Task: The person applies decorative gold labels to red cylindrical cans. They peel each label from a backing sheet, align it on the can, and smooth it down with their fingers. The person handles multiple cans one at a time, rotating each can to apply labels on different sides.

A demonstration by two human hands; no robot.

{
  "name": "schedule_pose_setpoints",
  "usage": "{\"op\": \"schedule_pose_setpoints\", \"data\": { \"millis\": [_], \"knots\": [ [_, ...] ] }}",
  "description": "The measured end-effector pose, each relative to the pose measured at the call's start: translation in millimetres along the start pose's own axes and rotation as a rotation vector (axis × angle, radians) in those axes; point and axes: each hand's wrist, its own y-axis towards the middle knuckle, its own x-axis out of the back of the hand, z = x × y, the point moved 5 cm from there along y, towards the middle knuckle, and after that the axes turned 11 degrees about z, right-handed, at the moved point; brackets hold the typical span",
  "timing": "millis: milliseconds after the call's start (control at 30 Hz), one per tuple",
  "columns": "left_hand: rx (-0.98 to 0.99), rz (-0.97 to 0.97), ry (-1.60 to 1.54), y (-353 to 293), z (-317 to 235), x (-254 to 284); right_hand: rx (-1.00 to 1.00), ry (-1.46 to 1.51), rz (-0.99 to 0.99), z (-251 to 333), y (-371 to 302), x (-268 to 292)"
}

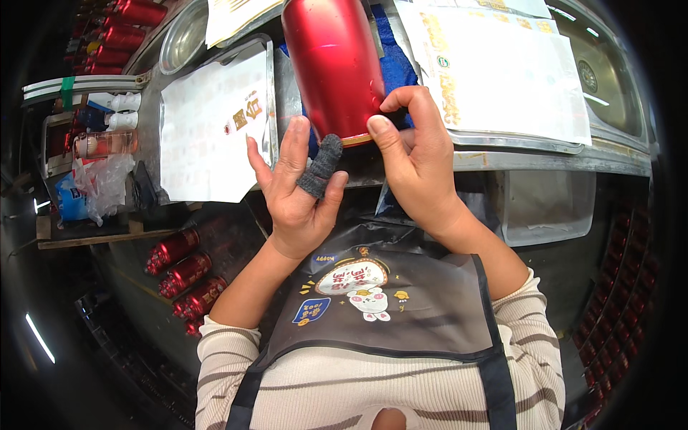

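A glossy red metal cylinder (333,72) lies lengthwise before me on a blue cloth (398,57), its gold-rimmed end toward me. At the right of that end is my right hand (419,158), thumb and curled forefinger closed at the cylinder's edge. My left hand (297,204) has its fingers spread, with the forefinger up against the near rim at the left. A dark grey knitted finger sleeve (320,166) covers that forefinger. The cylinder's far end runs out of the picture.
White sheets with gold prints lie on both sides: a left sheet (197,143) on a metal tray and a right sheet (509,86). Round metal basin (166,50) far left, metal sink (615,107) far right. Below the bench edge: a translucent bin (548,233) and several red cylinders (188,276).
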Motion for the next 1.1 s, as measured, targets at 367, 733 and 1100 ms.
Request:
{"op": "schedule_pose_setpoints", "data": {
  "millis": [367, 733, 1100],
  "knots": [
    [-0.003, -0.008, -0.003, 0.1, 1.4, 0.2, 0.095, -0.116, -0.012, 11.0, -0.3, -0.7],
    [-0.053, 0.010, 0.044, 4.0, -1.4, 1.7, 0.060, -0.002, -0.031, 5.4, -2.5, 0.3],
    [-0.175, -0.040, 0.197, 36.7, -27.5, 15.2, -0.025, 0.257, 0.018, -4.6, -7.1, 8.0]
  ]
}}
